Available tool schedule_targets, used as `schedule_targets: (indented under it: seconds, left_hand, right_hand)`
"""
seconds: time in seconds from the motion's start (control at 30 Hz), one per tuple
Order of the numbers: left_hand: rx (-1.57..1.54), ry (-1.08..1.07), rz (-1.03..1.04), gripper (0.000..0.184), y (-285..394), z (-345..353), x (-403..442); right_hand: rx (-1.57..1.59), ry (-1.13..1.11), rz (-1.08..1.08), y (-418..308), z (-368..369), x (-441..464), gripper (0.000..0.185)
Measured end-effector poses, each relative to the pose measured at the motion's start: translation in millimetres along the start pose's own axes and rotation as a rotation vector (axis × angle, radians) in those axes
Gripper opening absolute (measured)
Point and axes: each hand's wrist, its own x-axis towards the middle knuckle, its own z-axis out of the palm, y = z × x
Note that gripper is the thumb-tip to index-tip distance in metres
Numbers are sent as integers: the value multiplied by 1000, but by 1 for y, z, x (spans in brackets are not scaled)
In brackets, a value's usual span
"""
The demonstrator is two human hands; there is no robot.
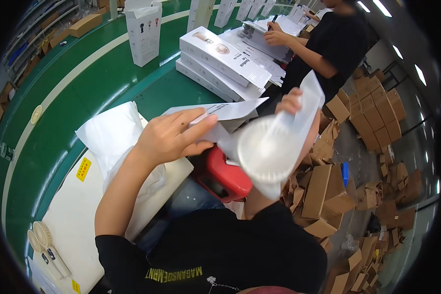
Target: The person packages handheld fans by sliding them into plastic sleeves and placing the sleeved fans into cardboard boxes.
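Observation:
My left hand [169, 137] grips the edge of a white printed carton [230, 109], with fingers on its upper side and the thumb near the opening. On the right, my right hand [290, 102] is closed around a handheld fan [265, 149] in a clear-white plastic bag [309, 98]. The fan's round head hangs toward me, smeared by motion, close to the carton's open end. Its handle is mostly hidden by the bag and my fingers. A white plastic bag [110, 130] lies by my left forearm.
Two cream handheld fans [46, 240] lie on the white worktop [73, 206]. Beyond are stacked white cartons [220, 56] and an upright carton [143, 34] on the green conveyor [103, 78]. A red stool [225, 174] stands below. Another person [328, 39] works ahead; cardboard boxes [323, 191] litter the right.

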Motion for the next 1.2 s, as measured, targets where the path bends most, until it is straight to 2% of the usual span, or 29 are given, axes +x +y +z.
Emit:
schedule_targets:
  seconds: [0.07, 0.1, 0.17, 0.2, 0.27, 0.3, 0.33, 0.4, 0.43, 0.53, 0.57, 0.67, 0.7, 0.8, 0.87, 0.93, 1.0, 1.07, 1.1, 1.13, 1.2]
  left_hand:
    - [8, 57, 34, 61, 2, -13, 3]
    - [82, 36, 2, 63, 3, -21, 4]
    - [233, -6, -63, 67, 0, -33, 2]
    - [236, -6, -61, 67, -5, -36, -2]
    - [155, 116, -202, 75, -17, -36, -14]
    - [114, 176, -273, 79, -20, -35, -17]
    - [117, 175, -273, 79, -20, -36, -19]
    - [37, 183, -411, 83, -20, -39, -21]
    - [2, 185, -483, 85, -19, -41, -23]
    - [28, 235, -490, 84, -30, -26, -43]
    - [38, 266, -489, 84, -30, -27, -44]
    - [41, 219, -555, 82, -22, -35, -34]
    - [22, 197, -583, 81, -22, -39, -32]
    - [-9, 193, -639, 79, -43, -49, -29]
    - [-28, 194, -662, 78, -67, -54, -22]
    - [9, 288, -557, 74, -103, -62, -16]
    - [35, 324, -505, 72, -124, -72, -9]
    - [178, 240, -368, 71, -137, -87, 0]
    - [248, 193, -306, 71, -142, -94, 1]
    - [264, 189, -314, 71, -153, -101, -3]
    - [184, 291, -591, 70, -184, -116, -17]
  right_hand:
    - [-337, 2, -282, 11, 15, 28, 42]
    - [-336, -2, -282, 28, 25, 41, 42]
    - [-807, 216, -999, 76, 44, 63, 40]
    - [-805, 214, -999, 94, 48, 70, 40]
    - [-993, 12, -1160, 121, 53, 81, 50]
    - [-991, 13, -1160, 129, 55, 88, 50]
    - [-1052, -53, -1177, 135, 56, 96, 52]
    - [-1167, -185, -1206, 144, 59, 112, 55]
    - [-1156, -181, -1199, 146, 63, 118, 55]
    - [-1329, -87, -924, 152, 71, 129, 53]
    - [-1308, -91, -903, 157, 68, 128, 53]
    - [-1380, -502, -644, 168, 53, 121, 52]
    - [-1363, -510, -638, 168, 53, 116, 52]
    - [-2092, -752, -725, 159, 52, 91, 48]
    - [-2151, -744, -679, 160, 32, 76, 49]
    - [-2280, -715, -575, 161, 13, 71, 51]
    - [-2148, -639, -658, 159, 13, 78, 49]
    - [-1882, -510, -800, 159, 15, 91, 47]
    - [-1868, -519, -793, 162, 16, 93, 47]
    - [-1805, -563, -747, 165, 20, 93, 45]
    - [-1673, -655, -659, 173, 26, 93, 42]
